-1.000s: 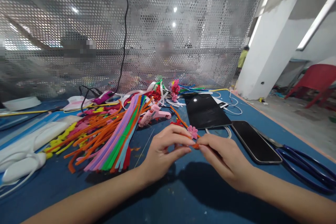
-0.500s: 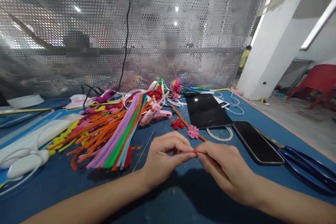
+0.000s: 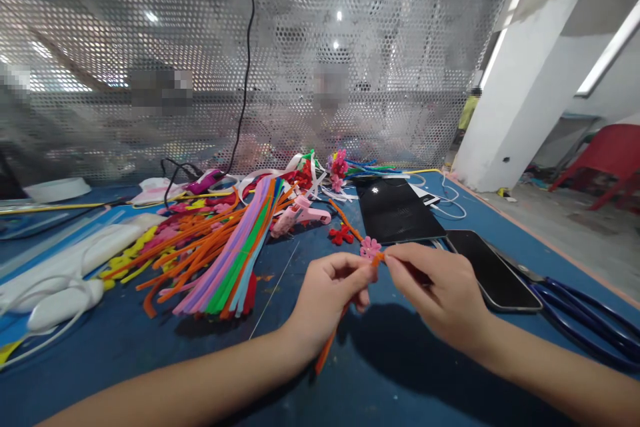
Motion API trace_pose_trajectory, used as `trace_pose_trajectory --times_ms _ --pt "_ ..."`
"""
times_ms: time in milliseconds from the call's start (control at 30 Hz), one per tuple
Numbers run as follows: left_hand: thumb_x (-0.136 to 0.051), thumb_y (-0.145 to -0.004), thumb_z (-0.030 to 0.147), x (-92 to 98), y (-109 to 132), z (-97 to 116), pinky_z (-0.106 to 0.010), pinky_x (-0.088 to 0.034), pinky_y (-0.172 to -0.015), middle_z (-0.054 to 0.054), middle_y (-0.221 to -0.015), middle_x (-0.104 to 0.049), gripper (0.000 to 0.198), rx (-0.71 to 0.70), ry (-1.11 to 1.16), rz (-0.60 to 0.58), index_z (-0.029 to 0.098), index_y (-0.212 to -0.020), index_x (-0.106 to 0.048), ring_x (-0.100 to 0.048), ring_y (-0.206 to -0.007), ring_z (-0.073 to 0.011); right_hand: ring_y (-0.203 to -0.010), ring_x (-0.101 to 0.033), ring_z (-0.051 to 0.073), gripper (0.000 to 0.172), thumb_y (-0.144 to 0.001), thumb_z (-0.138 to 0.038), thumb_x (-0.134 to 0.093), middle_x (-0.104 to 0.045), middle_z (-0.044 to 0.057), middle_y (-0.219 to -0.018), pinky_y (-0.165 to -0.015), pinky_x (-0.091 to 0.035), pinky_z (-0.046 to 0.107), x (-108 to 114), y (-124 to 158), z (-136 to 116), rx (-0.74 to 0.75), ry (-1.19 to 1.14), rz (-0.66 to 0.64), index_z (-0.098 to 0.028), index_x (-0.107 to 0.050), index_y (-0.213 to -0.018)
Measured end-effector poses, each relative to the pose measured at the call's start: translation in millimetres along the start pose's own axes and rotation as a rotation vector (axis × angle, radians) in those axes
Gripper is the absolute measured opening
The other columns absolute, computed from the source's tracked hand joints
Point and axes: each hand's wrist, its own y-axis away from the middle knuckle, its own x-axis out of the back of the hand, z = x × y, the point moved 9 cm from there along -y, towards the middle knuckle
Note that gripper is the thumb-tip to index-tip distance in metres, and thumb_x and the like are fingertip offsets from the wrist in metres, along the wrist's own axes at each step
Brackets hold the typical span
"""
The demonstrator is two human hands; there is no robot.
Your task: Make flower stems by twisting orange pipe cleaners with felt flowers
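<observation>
Between my two hands is an orange pipe cleaner [image 3: 327, 351]. My left hand [image 3: 336, 293] pinches it, and its tail hangs down below that hand toward the blue table [image 3: 280, 373]. The fingertips of my right hand [image 3: 434, 280] are closed on a short bent end of it, just right of the left fingertips. Right behind the fingers is a pink flower [image 3: 370, 247]. Beside that flower lie a red flower [image 3: 341, 235] and another orange stem [image 3: 345, 219].
Bundled coloured pipe cleaners [image 3: 235, 257] and a pink clip [image 3: 303, 212] lie left of centre. On the right are a black tablet [image 3: 397, 210], a phone [image 3: 493, 270] and blue-handled scissors [image 3: 585, 310]. A perforated metal screen [image 3: 300, 73] stands behind the table.
The orange piece has turned, so its long tail now shows below my left hand. My right hand has risen slightly, and the fingertips are now a little apart with the bent end between them.
</observation>
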Motion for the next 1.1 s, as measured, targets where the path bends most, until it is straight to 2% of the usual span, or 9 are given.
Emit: trace_pose_trajectory --times_ms 67,233,300,400,567,700,900,1000,1100 --pt "-0.055 -0.082 0.033 1.7 3 10 -0.018 -0.039 -0.043 0.003 -0.051 -0.053 0.02 -0.111 -0.255 -0.003 0.014 -0.078 -0.061 -0.047 -0.042 -0.0072 -0.052 -0.051 0.009 0.022 -0.086 -0.017 -0.044 -0.061 0.001 -0.062 -0.053 -0.034 0.021 0 0 2 0.037 0.136 0.027 -0.015 -0.058 -0.069" --pt "-0.041 -0.09 0.018 -21.8 36 75 -0.025 -0.046 -0.069 -0.006 -0.088 -0.066 0.021 -0.933 -1.055 -0.179 0.015 -0.094 -0.061 -0.059 -0.078 -0.0146 -0.047 -0.044 0.01 0.028 -0.086 -0.017 -0.04 -0.054 0.0 -0.052 -0.049 -0.024 0.024 -17 0 -2 0.193 0.297 -0.198 -0.015 -0.057 -0.064" --pt "-0.041 -0.09 0.017 -21.4 41 87 -0.024 -0.045 -0.066 -0.005 -0.089 -0.067 0.022 -1.065 -1.198 -0.171 0.016 -0.095 -0.062 -0.058 -0.075 -0.0138 -0.047 -0.044 0.009 0.025 -0.085 -0.018 -0.043 -0.054 -0.001 -0.053 -0.049 -0.025 0.024 -21 2 -5 0.235 0.218 -0.313 -0.016 -0.058 -0.067" --pt "-0.048 -0.088 0.019 -13.6 27 94 -0.022 -0.045 -0.07 -0.002 -0.088 -0.068 0.015 -0.945 -1.103 -0.18 0.018 -0.091 -0.063 -0.059 -0.078 -0.0124 -0.05 -0.047 0.009 0.023 -0.087 -0.022 -0.043 -0.057 0.0 -0.056 -0.052 -0.029 0.022 -19 4 -13 0.277 0.049 -0.392 -0.016 -0.06 -0.073" --pt "-0.049 -0.088 0.019 -13.0 12 77 -0.019 -0.048 -0.073 -0.001 -0.086 -0.068 0.014 -0.726 -0.866 -0.216 0.018 -0.089 -0.063 -0.062 -0.08 -0.0099 -0.049 -0.049 0.008 0.023 -0.087 -0.021 -0.044 -0.06 0.0 -0.057 -0.051 -0.034 0.019 4 -4 -10 0.182 -0.013 -0.159 -0.016 -0.063 -0.075" --pt "-0.046 -0.089 0.02 -20.6 25 74 -0.021 -0.049 -0.07 -0.003 -0.088 -0.068 0.017 -0.855 -1.055 -0.16 0.016 -0.097 -0.061 -0.063 -0.081 -0.0124 -0.051 -0.053 0.007 0.016 -0.085 -0.017 -0.049 -0.065 0.0 -0.064 -0.052 -0.037 0.017 13 -9 3 0.063 0.065 -0.029 -0.015 -0.064 -0.081" --pt "-0.042 -0.09 0.017 -22.3 50 102 -0.024 -0.048 -0.065 -0.004 -0.09 -0.069 0.021 -1.177 -1.353 -0.039 0.015 -0.098 -0.061 -0.063 -0.077 -0.0148 -0.045 -0.05 0.008 0.022 -0.084 -0.016 -0.047 -0.059 0.0 -0.052 -0.048 -0.03 0.021 4 -6 -2 0.213 0.234 -0.036 -0.015 -0.065 -0.072" --pt "-0.048 -0.088 0.018 -13.0 35 106 -0.023 -0.047 -0.072 -0.001 -0.088 -0.069 0.017 -1.037 -1.224 -0.069 0.019 -0.095 -0.063 -0.062 -0.079 -0.0129 -0.044 -0.046 0.007 0.021 -0.083 -0.017 -0.048 -0.057 -0.002 -0.05 -0.048 -0.03 0.021 -2 -2 -12 0.323 0.12 -0.119 -0.017 -0.064 -0.069" --pt "-0.05 -0.088 0.019 -12.2 18 91 -0.02 -0.046 -0.071 0.0 -0.086 -0.068 0.016 -0.83 -0.997 -0.175 0.019 -0.093 -0.064 -0.062 -0.079 -0.0108 -0.044 -0.044 0.006 0.019 -0.082 -0.017 -0.05 -0.056 -0.002 -0.05 -0.049 -0.032 0.019 10 -2 -18 0.32 0.01 -0.054 -0.016 -0.063 -0.068"
